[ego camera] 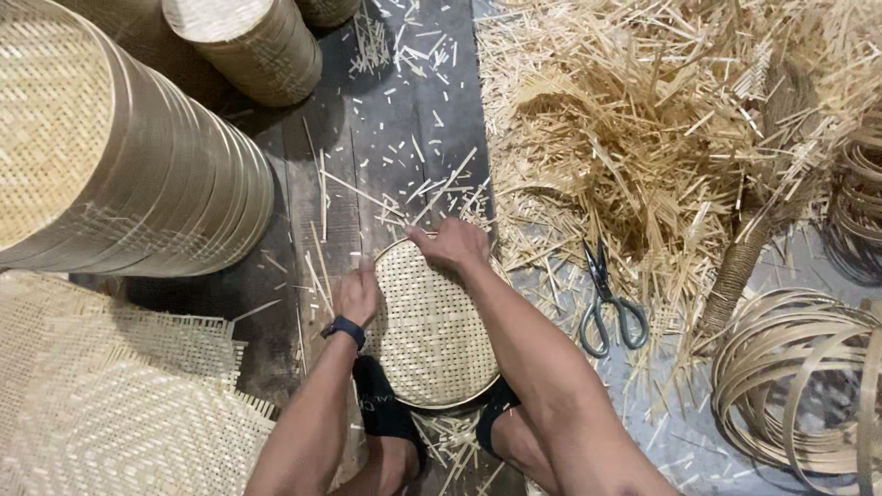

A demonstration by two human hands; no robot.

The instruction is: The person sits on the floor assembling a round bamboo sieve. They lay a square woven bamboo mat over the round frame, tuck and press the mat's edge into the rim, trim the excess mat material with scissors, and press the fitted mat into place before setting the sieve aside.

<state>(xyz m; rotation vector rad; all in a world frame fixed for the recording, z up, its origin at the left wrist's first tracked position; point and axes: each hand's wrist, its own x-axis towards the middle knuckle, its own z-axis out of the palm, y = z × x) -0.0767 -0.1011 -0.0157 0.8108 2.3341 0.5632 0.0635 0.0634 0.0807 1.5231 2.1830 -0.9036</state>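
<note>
A round woven bamboo tray [430,340] lies on the dark wooden floor between my feet in black socks. My left hand [356,294], with a dark watch at the wrist, presses on the tray's left rim. At the far rim my right hand [452,243] pinches the edge, fingers closed around the thin rim strip. Loose bamboo slivers lie scattered around the tray.
Tall stacks of finished woven trays [138,174] stand at the left and another stack [253,46] at the top. Flat woven mats [110,395] lie at the lower left. Scissors [606,308] rest right of the tray beside a heap of bamboo offcuts [661,138]. Coiled bamboo hoops [799,377] sit at the right.
</note>
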